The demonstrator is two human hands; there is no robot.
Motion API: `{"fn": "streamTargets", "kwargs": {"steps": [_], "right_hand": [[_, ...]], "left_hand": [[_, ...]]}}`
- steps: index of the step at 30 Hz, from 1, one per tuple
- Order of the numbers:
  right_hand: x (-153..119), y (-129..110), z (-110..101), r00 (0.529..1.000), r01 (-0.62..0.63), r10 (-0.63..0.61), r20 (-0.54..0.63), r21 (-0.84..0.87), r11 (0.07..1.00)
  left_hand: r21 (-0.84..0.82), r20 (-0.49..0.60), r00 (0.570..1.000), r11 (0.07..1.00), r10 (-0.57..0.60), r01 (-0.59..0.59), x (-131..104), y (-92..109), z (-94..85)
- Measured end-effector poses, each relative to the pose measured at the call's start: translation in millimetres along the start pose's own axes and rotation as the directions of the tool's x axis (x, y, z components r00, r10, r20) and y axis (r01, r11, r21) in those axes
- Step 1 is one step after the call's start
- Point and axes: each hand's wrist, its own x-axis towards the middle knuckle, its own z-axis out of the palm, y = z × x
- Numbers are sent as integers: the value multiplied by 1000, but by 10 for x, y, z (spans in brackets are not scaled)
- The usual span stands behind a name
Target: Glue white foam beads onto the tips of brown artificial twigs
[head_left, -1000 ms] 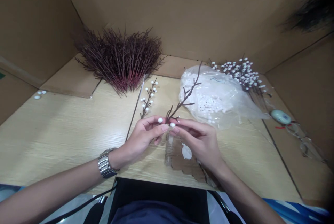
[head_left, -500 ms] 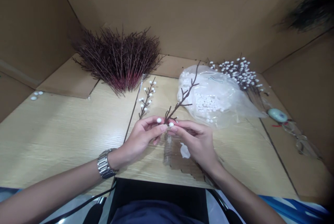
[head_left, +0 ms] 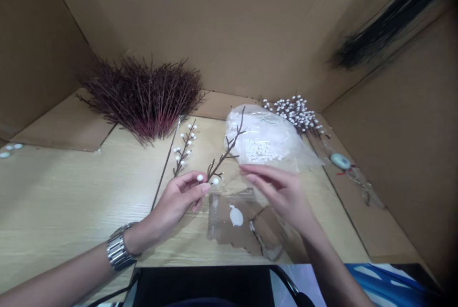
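Observation:
My left hand (head_left: 185, 193) pinches the lower part of a bare brown artificial twig (head_left: 226, 155) between thumb and fingers. One white bead (head_left: 200, 178) sits by the index finger, and a second white bead (head_left: 215, 181) is on the twig just past the thumb tip. My right hand (head_left: 277, 191) is apart from the twig, slightly blurred, with its fingers stretched out and a gap between thumb and index finger; nothing shows in it. Just beyond it lies a clear plastic bag (head_left: 265, 147) of white beads. A twig with white beads (head_left: 184, 147) rests beyond my left hand.
A large bundle of bare twigs (head_left: 143, 99) stands at the back left. Behind the bag are bead-covered twigs (head_left: 296, 113). Torn brown cardboard (head_left: 229, 235) with a white patch lies in front. At right are a pale green oval object (head_left: 340, 161) and glasses (head_left: 363, 185). Cardboard walls surround the table.
My right hand has let go of the twig and moved away to the right, toward the bag. My left hand keeps hold of the twig. The whole view has shifted.

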Motion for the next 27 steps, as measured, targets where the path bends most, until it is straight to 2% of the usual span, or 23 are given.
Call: {"fn": "streamTargets", "kwargs": {"steps": [2, 4, 6, 10, 16, 23, 27], "right_hand": [[45, 144, -334, 994, -12, -22, -109, -308, 951], [123, 315, -573, 997, -27, -14, -72, -538, 842], [232, 483, -682, 1000, -28, 15, -27, -607, 794], [482, 711, -650, 994, -48, 98, 44, -637, 769], [680, 816, -577, 976, -88, 197, 94, -655, 750], [651, 866, -603, 981, -69, 165, 105, -606, 792], [581, 666, -635, 994, -17, 76, 85, -551, 835]], "left_hand": [[19, 7, 1000, 1000, 15, -15, -4, -3, -13], [41, 20, 999, 999, 28, -29, -8, -28, -30], [60, 38, 999, 998, 30, -33, -8, -68, -47], [100, 33, 999, 995, 21, -24, 5, -119, -62], [121, 40, 999, 992, 31, -36, 36, -70, -33], [110, 62, 998, 993, 32, -38, 35, -112, -55], [103, 28, 999, 994, 23, -26, 32, -114, -42]]}}
